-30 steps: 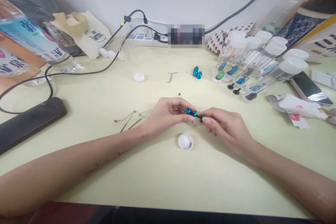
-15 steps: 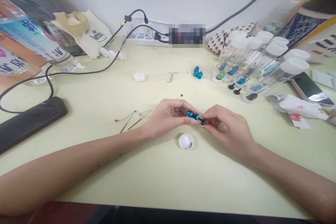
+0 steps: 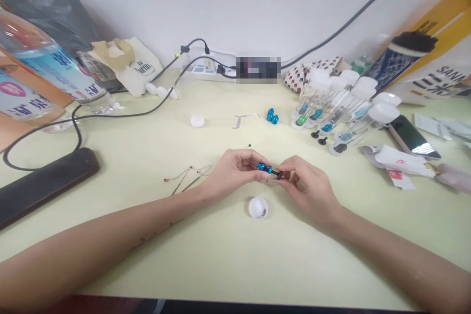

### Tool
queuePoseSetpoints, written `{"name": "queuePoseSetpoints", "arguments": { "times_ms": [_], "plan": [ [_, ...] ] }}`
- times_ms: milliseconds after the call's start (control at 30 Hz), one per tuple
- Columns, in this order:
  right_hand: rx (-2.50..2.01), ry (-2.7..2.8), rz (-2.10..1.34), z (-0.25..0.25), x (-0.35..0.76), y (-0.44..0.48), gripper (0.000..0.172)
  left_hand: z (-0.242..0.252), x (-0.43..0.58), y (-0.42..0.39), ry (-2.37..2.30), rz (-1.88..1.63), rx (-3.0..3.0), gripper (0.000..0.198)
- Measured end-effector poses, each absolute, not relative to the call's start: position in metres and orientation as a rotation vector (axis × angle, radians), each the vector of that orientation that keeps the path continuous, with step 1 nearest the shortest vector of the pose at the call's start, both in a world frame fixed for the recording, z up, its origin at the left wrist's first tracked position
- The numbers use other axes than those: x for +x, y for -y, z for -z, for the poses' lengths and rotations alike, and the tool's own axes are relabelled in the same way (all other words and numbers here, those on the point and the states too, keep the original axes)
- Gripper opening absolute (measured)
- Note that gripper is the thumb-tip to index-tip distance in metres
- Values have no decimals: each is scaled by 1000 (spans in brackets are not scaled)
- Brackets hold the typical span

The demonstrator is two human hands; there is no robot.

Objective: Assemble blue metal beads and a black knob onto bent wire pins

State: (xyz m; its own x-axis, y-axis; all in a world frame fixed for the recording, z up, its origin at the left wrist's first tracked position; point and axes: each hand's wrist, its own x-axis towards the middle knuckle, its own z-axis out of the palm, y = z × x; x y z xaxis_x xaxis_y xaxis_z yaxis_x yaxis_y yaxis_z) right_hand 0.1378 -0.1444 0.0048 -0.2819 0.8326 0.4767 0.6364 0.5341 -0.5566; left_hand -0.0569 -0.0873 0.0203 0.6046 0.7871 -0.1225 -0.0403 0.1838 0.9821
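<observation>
Between the fingertips of my left hand (image 3: 230, 174) is a small blue metal fitting (image 3: 262, 167), its ribbed body pointing to the right. A black screw-like piece (image 3: 275, 173) with a wide head extends from the fitting's right end. My right hand (image 3: 314, 191) pinches that head between thumb and fingers. How far the black shaft goes into the blue part is hidden. Just below both hands stands a small white cap (image 3: 258, 208) holding tiny dark bits. Thin metal rods (image 3: 180, 181) with small coloured ends lie left of my left wrist.
Several clear tubes with white caps (image 3: 362, 89) stand at the right, near two black screws (image 3: 318, 138) and a phone (image 3: 415, 136). Blue fittings (image 3: 272, 116), bent hex keys (image 3: 241, 120) and a white lid (image 3: 197, 121) lie further back. Bottles (image 3: 55, 66) and a black cable (image 3: 128, 115) are left.
The camera view has shifted, so the desk items appear lower and those at right further left. Both hands keep their holds, the right fingers moving slightly around the black head.
</observation>
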Motion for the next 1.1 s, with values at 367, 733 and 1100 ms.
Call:
{"name": "queuePoseSetpoints", "arguments": {
  "times_ms": [367,733,1100],
  "plan": [
    [-1088,2103,-84,2,127,107,14,-12,-62,77,-748,-851,1132,25],
    [-1069,2065,17,9,126,102,19,-9,-62,75,-755,-872,1183,28],
    [-1141,2167,32,2,129,104,28,-11,-61,79,-748,-849,1227,29]
  ]
}}
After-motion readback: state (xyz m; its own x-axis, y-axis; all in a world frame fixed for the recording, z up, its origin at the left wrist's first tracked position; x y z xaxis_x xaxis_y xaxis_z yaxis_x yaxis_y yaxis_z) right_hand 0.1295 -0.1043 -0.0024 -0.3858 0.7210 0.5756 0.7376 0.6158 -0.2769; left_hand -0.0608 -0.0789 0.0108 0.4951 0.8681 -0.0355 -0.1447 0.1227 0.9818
